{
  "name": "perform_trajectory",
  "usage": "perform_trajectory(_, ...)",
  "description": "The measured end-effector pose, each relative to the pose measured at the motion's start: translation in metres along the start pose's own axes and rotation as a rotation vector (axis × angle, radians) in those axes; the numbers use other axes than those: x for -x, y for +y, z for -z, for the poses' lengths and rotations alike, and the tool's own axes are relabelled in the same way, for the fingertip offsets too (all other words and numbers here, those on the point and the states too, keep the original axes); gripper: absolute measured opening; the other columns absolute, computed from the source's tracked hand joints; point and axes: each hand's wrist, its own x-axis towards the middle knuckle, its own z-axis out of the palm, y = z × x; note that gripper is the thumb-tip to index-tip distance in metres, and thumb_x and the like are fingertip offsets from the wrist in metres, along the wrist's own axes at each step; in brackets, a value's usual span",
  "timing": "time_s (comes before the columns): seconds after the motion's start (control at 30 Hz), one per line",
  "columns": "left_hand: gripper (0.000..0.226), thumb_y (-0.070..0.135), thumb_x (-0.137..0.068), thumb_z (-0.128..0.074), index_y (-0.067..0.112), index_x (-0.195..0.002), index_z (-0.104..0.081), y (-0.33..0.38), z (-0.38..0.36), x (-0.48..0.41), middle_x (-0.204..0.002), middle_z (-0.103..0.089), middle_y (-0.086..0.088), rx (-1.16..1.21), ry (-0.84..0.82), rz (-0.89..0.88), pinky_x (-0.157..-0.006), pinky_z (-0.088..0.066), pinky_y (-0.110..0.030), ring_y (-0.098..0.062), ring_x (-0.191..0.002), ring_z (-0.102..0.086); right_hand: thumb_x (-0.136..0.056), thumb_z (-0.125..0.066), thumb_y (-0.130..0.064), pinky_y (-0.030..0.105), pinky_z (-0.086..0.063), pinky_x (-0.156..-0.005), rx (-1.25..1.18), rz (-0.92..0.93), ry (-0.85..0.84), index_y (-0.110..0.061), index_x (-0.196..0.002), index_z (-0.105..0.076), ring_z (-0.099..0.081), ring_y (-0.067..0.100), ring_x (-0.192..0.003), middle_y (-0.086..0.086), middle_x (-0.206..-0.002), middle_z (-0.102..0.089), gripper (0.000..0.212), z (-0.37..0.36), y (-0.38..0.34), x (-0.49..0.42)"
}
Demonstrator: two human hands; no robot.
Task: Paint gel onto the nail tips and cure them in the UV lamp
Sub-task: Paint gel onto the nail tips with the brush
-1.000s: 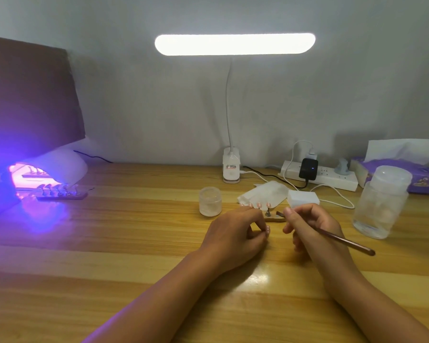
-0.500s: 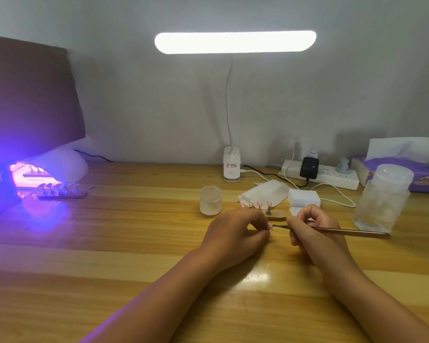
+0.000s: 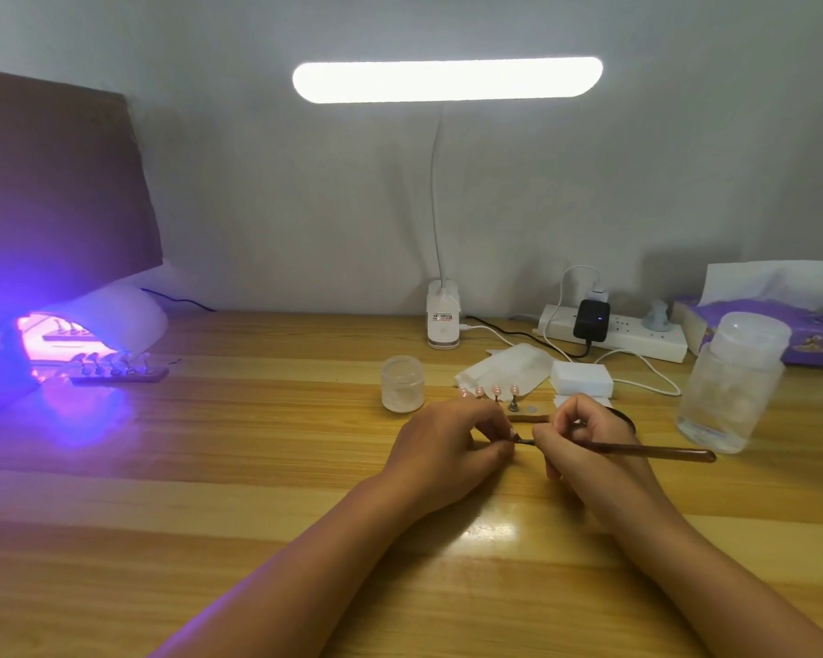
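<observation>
At the table's middle, my left hand [image 3: 452,444] pinches a small pink nail tip [image 3: 512,433] between thumb and fingers. My right hand [image 3: 585,444] grips a thin brown gel brush [image 3: 647,451], its bristle end touching that tip. Just behind my hands a wooden holder strip [image 3: 533,413] carries a row of pink nail tips [image 3: 488,390] on little stands. At the far left the white UV lamp [image 3: 115,320] glows purple, with another strip of nail tips [image 3: 115,370] lying at its mouth. A small frosted gel jar [image 3: 402,383] stands left of the holder.
A lit desk lamp [image 3: 443,320] stands at the wall. Behind the holder lie white pads [image 3: 580,378] and paper, a power strip [image 3: 614,332] with cables, a tall clear plastic jar [image 3: 732,387] at right and a purple tissue box [image 3: 780,325]. A brown board [image 3: 53,182] leans at left.
My right hand swung the brush from slanting down-right to nearly level, and its bristle end came from the holder to the tip in my left hand.
</observation>
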Motion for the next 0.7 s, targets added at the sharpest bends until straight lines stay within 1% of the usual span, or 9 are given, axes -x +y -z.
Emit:
perform_trajectory(0.1, 0.006, 0.03, -0.087, -0.07, 0.032, -0.092, -0.069, -0.0001, -0.0007, -0.0001, -0.09, -0.067, 0.019, 0.01, 0.004, 0.003, -0.062, -0.043, -0.02, 0.008, -0.072, -0.053, -0.085, -0.064, -0.011, 0.015, -0.039, -0.041, 0.006, 0.006, 0.013, -0.011, -0.079, -0.054, -0.049, 0.0, -0.041, -0.002, -0.048, -0.056, 0.011, -0.0002, 0.0014, -0.0005)
perform_trajectory(0.17, 0.006, 0.03, -0.087, -0.07, 0.031, -0.093, -0.069, 0.0001, -0.0008, 0.0001, -0.092, -0.068, 0.017, 0.016, 0.004, 0.0, -0.063, -0.042, -0.02, 0.008, -0.072, -0.053, -0.085, -0.064, -0.01, 0.016, -0.039, -0.042, -0.017, 0.016, 0.034, -0.011, -0.077, -0.054, -0.049, 0.0, -0.042, -0.002, -0.05, -0.056, 0.013, 0.0003, 0.0014, -0.0005)
perform_trajectory(0.3, 0.007, 0.028, -0.087, -0.07, 0.031, -0.093, -0.069, 0.0001, -0.0007, 0.0001, -0.094, -0.07, 0.014, 0.023, 0.01, -0.005, -0.063, -0.04, -0.022, 0.01, -0.07, -0.051, -0.091, -0.063, -0.023, 0.012, -0.039, -0.043, -0.077, 0.04, 0.034, -0.011, -0.083, -0.056, -0.054, -0.001, -0.046, 0.001, -0.056, -0.064, 0.016, 0.0023, -0.0012, 0.0019)
perform_trajectory(0.4, 0.006, 0.027, -0.087, -0.07, 0.029, -0.094, -0.069, -0.0001, -0.0008, -0.0002, -0.094, -0.071, 0.013, 0.019, 0.013, -0.007, -0.062, -0.039, -0.021, 0.012, -0.07, -0.051, -0.09, -0.064, -0.027, 0.013, -0.039, -0.049, -0.038, 0.051, -0.009, -0.012, -0.085, -0.056, -0.057, -0.002, -0.049, -0.001, -0.062, -0.069, 0.018, 0.0014, -0.0033, 0.0029)
perform_trajectory(0.5, 0.007, 0.028, -0.088, -0.069, 0.03, -0.095, -0.069, 0.0001, -0.0007, 0.0, -0.095, -0.07, 0.014, 0.02, 0.005, -0.002, -0.062, -0.039, -0.02, 0.013, -0.07, -0.051, -0.088, -0.065, -0.021, 0.013, -0.041, -0.048, 0.007, 0.038, -0.034, -0.012, -0.084, -0.055, -0.057, -0.001, -0.05, -0.001, -0.06, -0.068, 0.015, 0.0006, -0.0026, 0.0027)
perform_trajectory(0.6, 0.007, 0.027, -0.088, -0.069, 0.031, -0.093, -0.069, 0.0003, -0.0008, 0.0002, -0.094, -0.07, 0.015, 0.034, 0.011, -0.002, -0.061, -0.039, -0.019, 0.012, -0.068, -0.052, -0.084, -0.064, -0.012, 0.014, -0.04, -0.044, -0.002, 0.039, -0.034, -0.007, -0.081, -0.053, -0.051, 0.0, -0.045, 0.0, -0.052, -0.058, 0.012, 0.0008, -0.0002, 0.0029)
perform_trajectory(0.67, 0.007, 0.026, -0.088, -0.069, 0.031, -0.092, -0.069, 0.0002, -0.0006, 0.0002, -0.094, -0.071, 0.014, 0.045, 0.015, 0.002, -0.061, -0.038, -0.019, 0.012, -0.067, -0.052, -0.083, -0.064, -0.009, 0.014, -0.039, -0.043, -0.016, 0.047, -0.016, -0.007, -0.079, -0.052, -0.048, 0.0, -0.044, -0.002, -0.052, -0.054, 0.012, 0.0009, 0.0008, 0.0022)
perform_trajectory(0.7, 0.007, 0.026, -0.088, -0.068, 0.03, -0.093, -0.069, 0.0002, -0.0006, 0.0001, -0.095, -0.071, 0.013, 0.047, 0.015, 0.005, -0.061, -0.038, -0.019, 0.011, -0.067, -0.052, -0.083, -0.064, -0.01, 0.015, -0.04, -0.044, -0.019, 0.048, -0.005, -0.008, -0.079, -0.053, -0.049, 0.0, -0.044, -0.002, -0.054, -0.056, 0.012, 0.0009, 0.0008, 0.0018)
